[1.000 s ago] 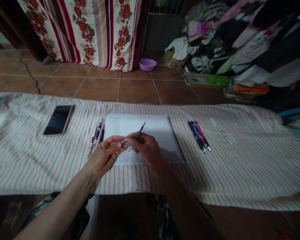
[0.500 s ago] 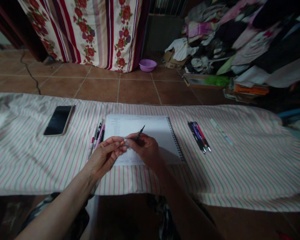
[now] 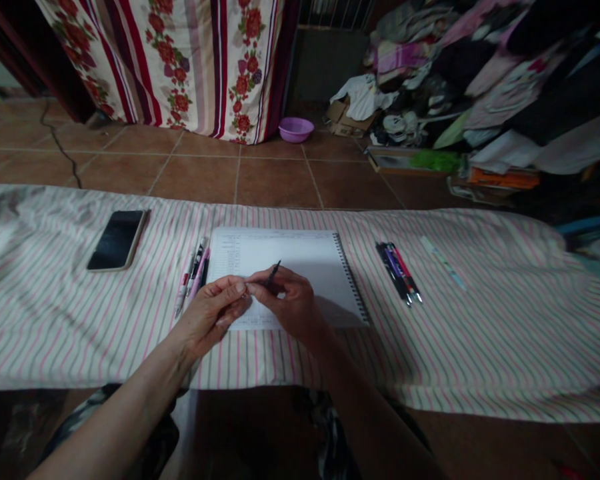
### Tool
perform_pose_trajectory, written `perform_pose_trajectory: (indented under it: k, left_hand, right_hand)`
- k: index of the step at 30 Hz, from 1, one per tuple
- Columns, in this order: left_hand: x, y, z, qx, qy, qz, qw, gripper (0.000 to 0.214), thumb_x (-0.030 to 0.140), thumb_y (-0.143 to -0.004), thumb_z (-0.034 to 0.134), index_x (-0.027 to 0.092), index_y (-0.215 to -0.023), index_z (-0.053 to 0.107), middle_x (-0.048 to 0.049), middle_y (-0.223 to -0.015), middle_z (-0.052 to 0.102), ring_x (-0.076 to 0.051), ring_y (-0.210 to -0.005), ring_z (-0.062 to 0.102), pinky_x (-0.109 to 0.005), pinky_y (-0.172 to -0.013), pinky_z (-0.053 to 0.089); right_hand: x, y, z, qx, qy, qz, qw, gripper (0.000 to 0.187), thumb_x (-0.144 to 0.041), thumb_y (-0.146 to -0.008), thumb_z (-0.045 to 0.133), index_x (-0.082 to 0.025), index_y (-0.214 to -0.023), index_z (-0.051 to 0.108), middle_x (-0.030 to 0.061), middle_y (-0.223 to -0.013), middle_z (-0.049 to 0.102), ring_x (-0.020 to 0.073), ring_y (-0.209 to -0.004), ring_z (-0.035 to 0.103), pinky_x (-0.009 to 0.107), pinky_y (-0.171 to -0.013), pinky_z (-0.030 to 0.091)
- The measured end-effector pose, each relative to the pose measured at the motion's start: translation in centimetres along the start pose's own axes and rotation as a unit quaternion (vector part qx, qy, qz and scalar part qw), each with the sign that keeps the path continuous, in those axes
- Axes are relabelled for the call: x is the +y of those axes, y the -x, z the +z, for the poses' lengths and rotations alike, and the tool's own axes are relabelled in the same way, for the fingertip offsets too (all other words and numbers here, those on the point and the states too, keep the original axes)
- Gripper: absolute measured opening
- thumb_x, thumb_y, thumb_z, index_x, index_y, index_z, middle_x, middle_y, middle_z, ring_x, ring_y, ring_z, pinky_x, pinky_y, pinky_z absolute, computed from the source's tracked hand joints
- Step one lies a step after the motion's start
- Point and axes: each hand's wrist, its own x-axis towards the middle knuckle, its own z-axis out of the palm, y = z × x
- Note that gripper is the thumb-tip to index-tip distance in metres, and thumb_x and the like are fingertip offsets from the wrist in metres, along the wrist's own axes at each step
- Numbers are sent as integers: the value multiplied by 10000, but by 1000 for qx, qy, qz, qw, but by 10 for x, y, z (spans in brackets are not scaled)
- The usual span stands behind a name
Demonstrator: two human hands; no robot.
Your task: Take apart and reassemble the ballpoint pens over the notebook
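Above the notebook's lower left part, my two hands meet at the fingertips. My right hand (image 3: pixel 290 300) is closed around a dark pen (image 3: pixel 274 272), whose pointed end sticks up and away from me. My left hand (image 3: pixel 219 310) is closed too, thumb and fingers pinched against the right fingertips. What lies in that pinch is covered by the fingers. Beneath both hands the spiral notebook (image 3: pixel 300 247) lies open at a white page, with small print along its left side and the coil on its right.
Several pens (image 3: pixel 195 270) lie left of the notebook, and more pens (image 3: pixel 399 273) to its right. Beyond those is a pale patterned strip (image 3: pixel 443 261). A phone (image 3: pixel 117 241) rests at left on the striped cloth (image 3: pixel 505 320). On the tiled floor stands a purple basin (image 3: pixel 296 131).
My fingertips have drawn closer together, covering a small orange and white piece that showed between them. The dark pen's point has dipped and shifted left.
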Motion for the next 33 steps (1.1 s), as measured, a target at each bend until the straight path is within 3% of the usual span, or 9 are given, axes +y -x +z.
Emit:
perform_pose_trajectory:
  k: [3,7,13,19,33]
  left_hand:
    - [1,0,1,-12,33,-8,999,77,109,-650,701,95,-677,630,6,-587,555,-24,-483,438,-113,-445,372]
    - [0,-1,0,-36,72,-15,997,113,64,-641,689,93,-744,652,-7,-629,567,-37,-540,473,-127,-519,417]
    - [-1,0,-2,-45,71,-15,996,165,60,-634,695,97,-792,670,-14,-636,591,-40,-545,481,-121,-523,427]
    - [-2,-1,-4,-21,42,-5,999,199,65,-606,719,105,-797,681,-34,-712,635,-74,-648,548,-155,-632,466]
    - [-1,-2,-2,12,25,-4,1000,208,78,-591,734,91,-793,691,-3,-573,579,-77,-607,543,-160,-581,452]
  right_hand:
    - [-1,0,0,-12,2,-9,1000,136,-195,-748,585,-202,-830,693,16,-725,643,98,-594,528,221,-566,420]
    - [-1,1,1,-19,-13,2,1000,164,-180,-747,583,-211,-867,690,14,-734,639,100,-612,528,218,-560,413]
    - [-3,1,1,-17,-15,-2,1000,141,-184,-749,586,-195,-846,687,17,-725,630,105,-629,529,228,-582,417]
    - [-4,1,0,-6,-6,-31,999,121,-170,-748,586,-182,-824,680,14,-698,610,100,-613,523,225,-575,419]
    - [-4,0,1,-14,6,-10,1000,138,-187,-748,571,-205,-828,682,15,-711,618,106,-620,529,233,-585,425]
